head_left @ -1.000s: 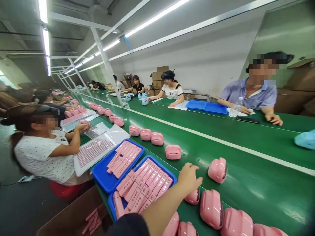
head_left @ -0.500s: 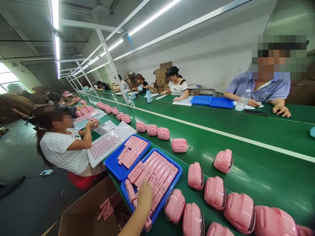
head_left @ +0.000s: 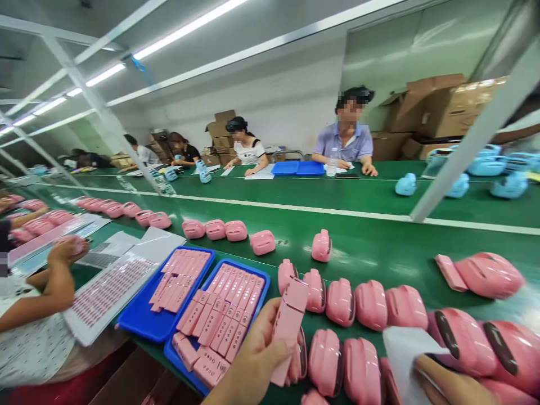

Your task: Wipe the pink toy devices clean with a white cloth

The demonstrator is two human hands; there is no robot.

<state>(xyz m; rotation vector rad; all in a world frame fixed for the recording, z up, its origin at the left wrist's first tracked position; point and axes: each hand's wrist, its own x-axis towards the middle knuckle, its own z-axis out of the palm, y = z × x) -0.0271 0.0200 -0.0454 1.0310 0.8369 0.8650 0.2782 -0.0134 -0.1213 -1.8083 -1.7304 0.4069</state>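
My left hand (head_left: pixel 253 360) is closed on a flat pink panel piece (head_left: pixel 288 320), held up just right of a blue tray (head_left: pixel 257 281) filled with several more such pink pieces. Low at the right edge, my right hand (head_left: pixel 451 385) pinches a white cloth or sheet (head_left: pixel 405 351) above the pink housings. Rows of pink rounded housings (head_left: pixel 371 304) lie on the green conveyor belt (head_left: pixel 379 247) in front of me.
A second blue tray (head_left: pixel 139 320) with pink pieces sits to the left. A seated person's arm (head_left: pixel 42 292) works over white sheets of small pink parts (head_left: pixel 109 284). Other people sit across the belt. Blue housings (head_left: pixel 489 166) and cardboard boxes (head_left: pixel 439 104) stand at the far right.
My left hand has lifted a pink piece out of the tray and raised it. The view has swung right, and my right hand with a white cloth has come in.
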